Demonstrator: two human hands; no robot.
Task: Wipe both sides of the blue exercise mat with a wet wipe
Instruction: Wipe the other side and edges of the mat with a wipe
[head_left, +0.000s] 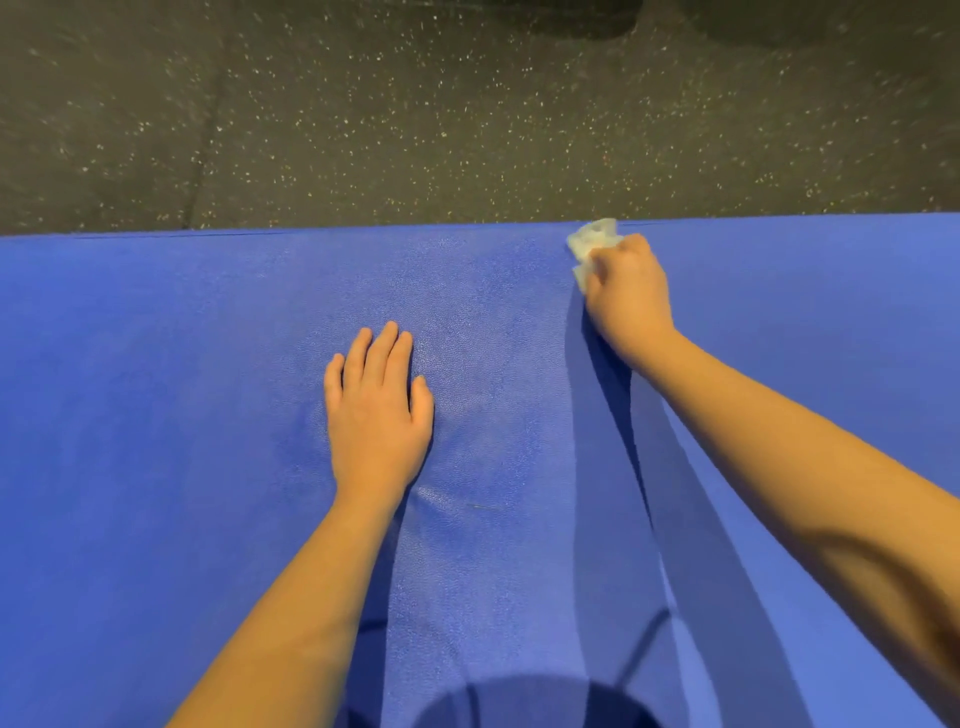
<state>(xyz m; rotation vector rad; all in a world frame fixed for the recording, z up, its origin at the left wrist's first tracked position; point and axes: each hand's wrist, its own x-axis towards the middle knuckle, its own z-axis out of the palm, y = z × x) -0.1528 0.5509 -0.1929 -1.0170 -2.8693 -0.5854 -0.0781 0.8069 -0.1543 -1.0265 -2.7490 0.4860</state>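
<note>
The blue exercise mat (182, 415) lies flat on the floor and fills the lower two thirds of the head view. My left hand (376, 410) rests palm down on the mat's middle, fingers straight and together. My right hand (626, 293) grips a crumpled white wet wipe (592, 247) and presses it on the mat right at its far edge, to the right of centre. A glossy, damp-looking patch shows on the mat between the two hands.
Beyond the mat's far edge lies dark speckled rubber flooring (415, 114) with a seam at the left. Two dark shapes (582, 15) sit at the top edge of the view. A round shadow falls on the mat's near part.
</note>
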